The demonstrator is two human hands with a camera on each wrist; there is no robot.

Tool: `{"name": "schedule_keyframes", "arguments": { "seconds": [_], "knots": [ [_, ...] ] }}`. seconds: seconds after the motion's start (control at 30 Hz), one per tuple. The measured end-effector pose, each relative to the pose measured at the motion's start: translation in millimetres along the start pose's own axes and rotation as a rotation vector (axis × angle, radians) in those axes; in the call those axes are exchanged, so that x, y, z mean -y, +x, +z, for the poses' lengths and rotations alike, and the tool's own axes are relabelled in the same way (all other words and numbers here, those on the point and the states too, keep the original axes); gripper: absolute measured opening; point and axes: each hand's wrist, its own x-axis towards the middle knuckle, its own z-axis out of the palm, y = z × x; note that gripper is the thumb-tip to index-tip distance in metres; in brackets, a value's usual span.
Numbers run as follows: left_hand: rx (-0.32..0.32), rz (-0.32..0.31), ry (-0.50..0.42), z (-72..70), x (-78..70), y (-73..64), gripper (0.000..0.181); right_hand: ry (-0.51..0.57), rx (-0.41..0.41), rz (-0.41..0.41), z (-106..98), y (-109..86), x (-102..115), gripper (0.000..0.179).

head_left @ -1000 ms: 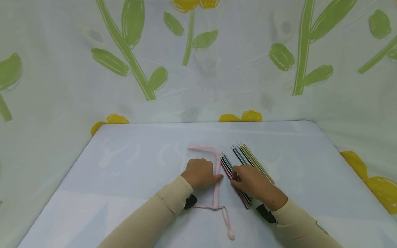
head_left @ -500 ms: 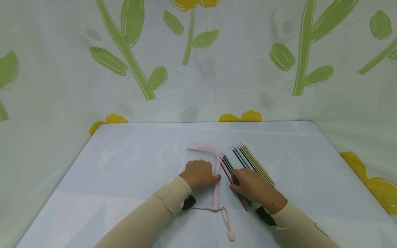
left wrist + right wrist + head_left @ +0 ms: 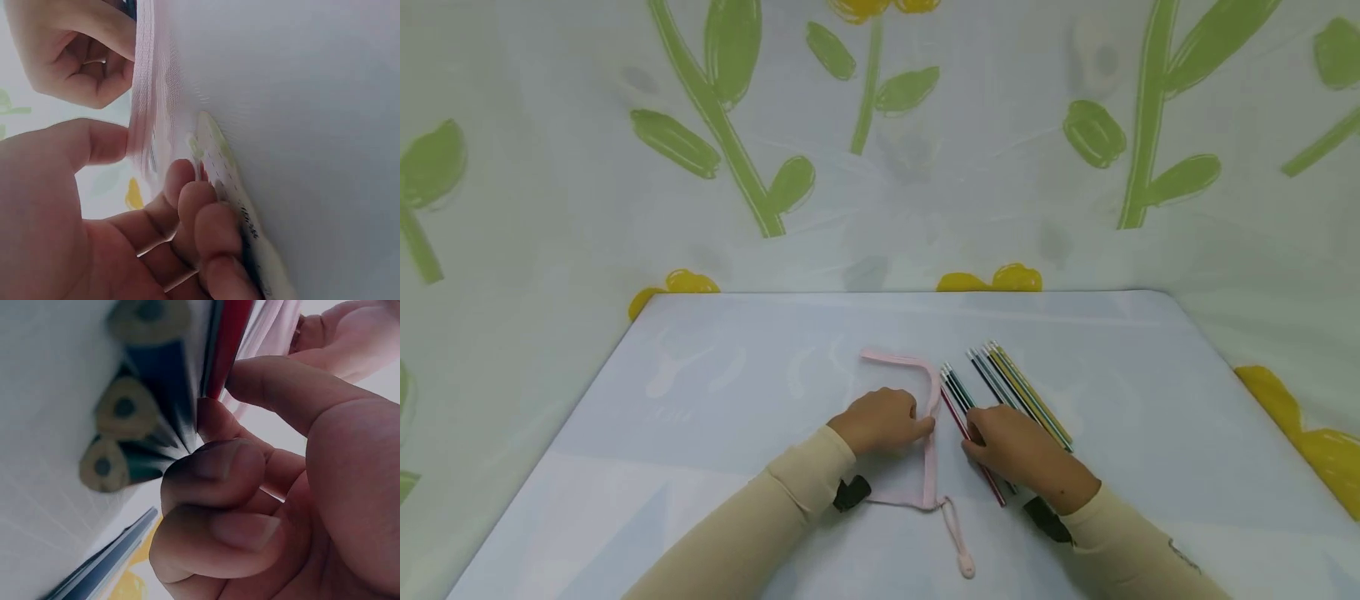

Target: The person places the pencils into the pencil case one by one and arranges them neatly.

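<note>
A see-through mesh pouch with a pink zip edge (image 3: 929,475) lies on the table. My left hand (image 3: 880,423) is over it, thumb on the pink band; in the left wrist view the other fingers are curled against the sheer side, beside a printed pale strip (image 3: 228,175). To the right lies a small bunch of pencils (image 3: 958,392), one red and the others dark green or blue. Around its middle my right hand (image 3: 1018,450) grips; the right wrist view shows the thumb at the red pencil (image 3: 228,347) and curled fingers under the unsharpened-looking ends (image 3: 125,406).
A second group of pencils (image 3: 1026,396), in yellow, green and blue, lies slanted just behind the right hand. A pink wrist loop (image 3: 958,542) trails from the pouch's near corner. The white table (image 3: 625,517) ends at a flower-printed curtain (image 3: 985,192).
The right hand has shifted slightly down along the pencils, its fingers closer in around them. The left hand stays on the pouch. The head view has swung a little.
</note>
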Motion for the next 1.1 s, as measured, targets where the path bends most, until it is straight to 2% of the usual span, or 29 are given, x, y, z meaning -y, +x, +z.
{"name": "schedule_keyframes", "arguments": {
  "seconds": [0.3,0.57,0.77,1.1],
  "knots": [
    [0.018,0.072,-0.213,2.2,12.9,-2.6,0.028,-0.002,-0.01,0.008,2.1,-5.4,-2.8,0.024],
    [0.033,0.115,-0.371,2.6,24.0,-16.4,0.024,0.034,-0.012,0.021,4.3,-6.7,-2.6,0.024],
    [0.017,0.156,-0.427,1.8,28.6,-24.3,0.023,0.067,-0.04,0.002,2.8,-6.5,-1.0,0.027],
    [-0.005,0.172,-0.504,1.0,32.2,-30.0,0.024,0.083,-0.114,-0.045,-6.9,-6.6,-1.5,0.03]
  ]
}}
